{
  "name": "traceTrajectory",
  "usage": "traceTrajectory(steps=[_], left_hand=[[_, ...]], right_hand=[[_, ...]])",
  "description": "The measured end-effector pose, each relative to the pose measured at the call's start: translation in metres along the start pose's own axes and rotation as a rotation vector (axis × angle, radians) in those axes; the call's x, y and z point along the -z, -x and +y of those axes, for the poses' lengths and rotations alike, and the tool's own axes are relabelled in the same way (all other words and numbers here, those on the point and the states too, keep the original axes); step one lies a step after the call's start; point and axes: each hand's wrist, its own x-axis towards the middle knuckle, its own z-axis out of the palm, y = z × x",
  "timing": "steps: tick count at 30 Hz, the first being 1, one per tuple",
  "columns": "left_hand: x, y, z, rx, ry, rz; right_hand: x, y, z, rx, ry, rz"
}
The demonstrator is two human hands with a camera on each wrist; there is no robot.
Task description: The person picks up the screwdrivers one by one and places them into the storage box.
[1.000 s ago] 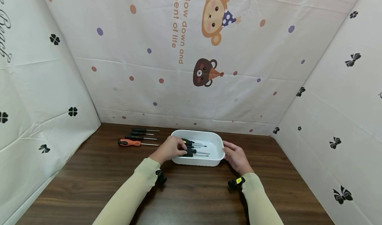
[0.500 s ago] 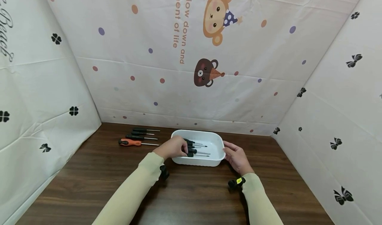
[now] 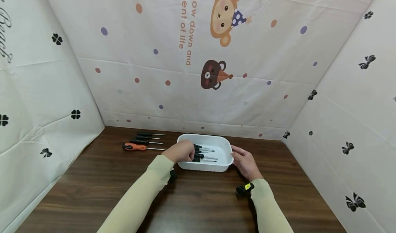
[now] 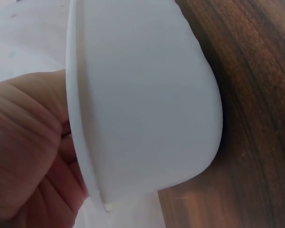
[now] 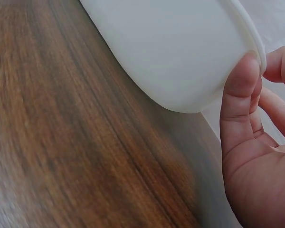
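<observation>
A white plastic tray (image 3: 224,146) stands on the table with several black-handled screwdrivers (image 3: 197,156) in it, their shafts pointing right. Over its left end reaches my left hand (image 3: 180,151), fingers bent down among the handles. The tray wall (image 4: 147,99) hides those fingertips in the left wrist view, so whether they hold a handle is not visible. At the opposite end, my right hand (image 3: 245,162) pinches the tray's rim. The right wrist view shows the thumb (image 5: 240,90) against the outer wall and a finger over the rim.
Left of the tray lie several screwdrivers in a rough column, black-handled ones (image 3: 139,142) behind and an orange-and-black one (image 3: 134,147) nearest. The brown wooden table (image 3: 201,202) meets white printed cloth (image 3: 139,99) at the back and both sides.
My left hand has shifted slightly right and its fingers have gone lower into the tray, covering more of the handles. The right hand and tray have stayed put.
</observation>
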Motion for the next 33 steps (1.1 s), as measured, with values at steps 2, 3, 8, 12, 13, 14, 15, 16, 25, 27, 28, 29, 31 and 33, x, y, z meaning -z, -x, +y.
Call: traceTrajectory(steps=[2,3,8,12,13,14,15,16,25,27,28,29,31,33], left_hand=[[-0.0006,-0.0011,-0.0001,-0.007,-0.016,0.0],[-0.0011,-0.0015,-0.0003,-0.007,-0.021,0.0],[-0.0025,-0.0014,-0.0003,0.021,-0.024,-0.012],[-0.0017,-0.0004,0.0008,0.035,-0.016,-0.021],[-0.0016,0.0,0.001,0.037,-0.013,-0.023],[-0.0014,0.0002,0.0012,0.037,-0.012,-0.026],[-0.0012,0.0004,0.0015,0.036,-0.01,-0.027],[-0.001,0.0005,0.0017,0.035,-0.007,-0.027],[-0.0002,-0.0011,0.0046,0.039,-0.032,-0.017],[-0.0006,-0.0016,0.0053,0.038,-0.057,-0.013],[-0.0009,-0.002,0.0056,0.04,-0.072,-0.014],[-0.0011,-0.0024,0.0059,0.039,-0.086,-0.011],[-0.001,-0.0034,0.0064,0.039,-0.118,-0.013],[-0.0006,-0.0039,0.0071,0.038,-0.138,-0.015]], right_hand=[[0.0004,-0.0004,-0.0008,-0.001,-0.005,-0.002],[0.0006,-0.0005,-0.0012,0.0,-0.005,-0.004],[0.0,-0.0002,-0.0026,-0.01,-0.015,0.006],[0.0,-0.0006,-0.0026,-0.021,-0.012,0.01],[0.0001,-0.0005,-0.0027,-0.02,-0.006,0.006],[0.0001,-0.0005,-0.0027,-0.02,-0.01,0.007],[0.0003,-0.0003,-0.0029,-0.017,-0.006,0.002],[0.0004,-0.0002,-0.003,-0.017,-0.009,0.002],[0.0009,0.0003,-0.0031,-0.02,-0.004,-0.01],[0.0011,0.0004,-0.0031,-0.022,-0.007,-0.007],[0.0011,0.0007,-0.0032,-0.022,-0.01,-0.002],[0.001,0.001,-0.0034,-0.02,-0.009,-0.002],[0.0009,0.0008,-0.0034,-0.018,-0.008,-0.003],[0.0002,0.0008,-0.0033,-0.015,-0.013,0.002]])
